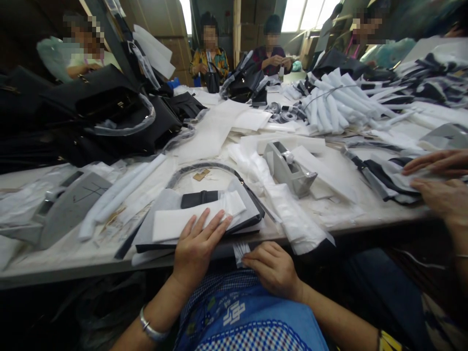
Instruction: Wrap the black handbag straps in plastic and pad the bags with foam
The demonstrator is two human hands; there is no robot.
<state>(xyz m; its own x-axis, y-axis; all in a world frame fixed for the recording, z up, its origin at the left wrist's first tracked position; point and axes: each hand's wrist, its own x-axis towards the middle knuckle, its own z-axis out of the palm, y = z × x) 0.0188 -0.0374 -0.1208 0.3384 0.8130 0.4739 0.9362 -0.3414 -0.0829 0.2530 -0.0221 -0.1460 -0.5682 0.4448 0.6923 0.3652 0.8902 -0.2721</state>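
My left hand lies flat with fingers spread on a white foam sheet that covers a dark flat bag at the table's front edge. The bag's dark strap shows above the sheet, and its curved handle arcs behind. My right hand is curled just below the table edge, fingers pinched on a small white crumpled piece of wrap. A long white wrapped bundle lies just right of the bag.
A grey tape dispenser stands right of the bag, another at the left. Black handbags pile up at the back left. White wrapped straps lie at the back right. Another person's hands rest at the right. Several people sit across the table.
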